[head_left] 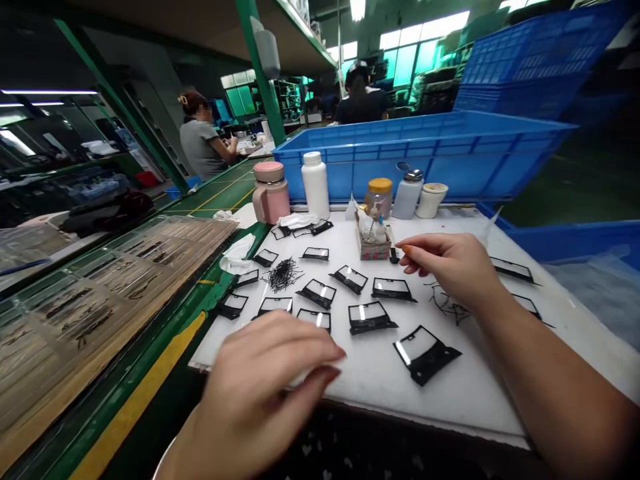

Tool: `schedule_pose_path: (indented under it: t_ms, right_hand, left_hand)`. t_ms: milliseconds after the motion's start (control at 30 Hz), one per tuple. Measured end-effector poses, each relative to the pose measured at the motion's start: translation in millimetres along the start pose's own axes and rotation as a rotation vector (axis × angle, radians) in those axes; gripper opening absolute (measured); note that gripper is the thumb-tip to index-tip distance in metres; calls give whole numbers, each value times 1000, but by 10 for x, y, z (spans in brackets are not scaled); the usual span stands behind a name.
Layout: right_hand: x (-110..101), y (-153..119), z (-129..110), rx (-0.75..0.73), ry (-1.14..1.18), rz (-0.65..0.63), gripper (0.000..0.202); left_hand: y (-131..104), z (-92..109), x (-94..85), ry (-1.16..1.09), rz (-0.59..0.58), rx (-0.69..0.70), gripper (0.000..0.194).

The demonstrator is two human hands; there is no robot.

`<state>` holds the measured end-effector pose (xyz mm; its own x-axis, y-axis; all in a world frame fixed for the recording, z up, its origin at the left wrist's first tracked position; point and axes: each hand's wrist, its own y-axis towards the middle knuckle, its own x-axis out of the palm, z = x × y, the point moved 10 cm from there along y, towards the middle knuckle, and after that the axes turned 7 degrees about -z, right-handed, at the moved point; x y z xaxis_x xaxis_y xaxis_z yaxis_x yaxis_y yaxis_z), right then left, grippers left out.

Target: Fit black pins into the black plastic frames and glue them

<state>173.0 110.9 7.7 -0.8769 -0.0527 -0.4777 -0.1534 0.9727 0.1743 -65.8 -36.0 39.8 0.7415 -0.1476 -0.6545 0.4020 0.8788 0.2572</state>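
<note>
My left hand (270,373) hovers over the near edge of the white work surface (370,373), slightly blurred. Its fingers are curled, with a small gap between thumb and fingertips and nothing seen between them. My right hand (445,260) is raised at the right, thumb and fingers pinched together; whatever they hold is too small to make out. Just left of those fingertips is a small black piece (395,255), beside a patterned box (375,249) of small items. Black-framed pieces with clear windows (425,353) lie spread between my hands. Thin black strips (450,305) lie beneath my right wrist.
A tangled heap of black strips (283,275) lies at left. Behind stand a pink mug (271,197), a white bottle (315,187), several jars and a large blue crate (425,157). A compartmented clear tray (115,280) sits left. Two people work farther back.
</note>
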Motion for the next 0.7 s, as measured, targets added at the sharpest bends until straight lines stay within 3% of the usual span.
schedule_pose_path:
  t_ms: [133, 233, 333, 500, 600, 700]
  right_hand:
    - [-4, 9, 33, -7, 16, 6, 20]
    - [12, 16, 45, -8, -6, -5, 20]
    - [11, 18, 45, -5, -8, -6, 20]
    - [46, 19, 36, 8, 111, -62, 20]
    - [218, -7, 75, 70, 325, -263, 31]
    - [414, -110, 69, 138, 558, -506, 47]
  left_hand:
    - [152, -309, 296, 449, -126, 10, 19]
    - [146, -511, 366, 547, -100, 17, 16]
    - [96, -512, 364, 593, -88, 81, 17]
    - [83, -154, 223, 524, -52, 239, 19]
    - [198, 221, 154, 514, 63, 394, 23]
    - [428, 550, 249, 590, 145, 549, 17]
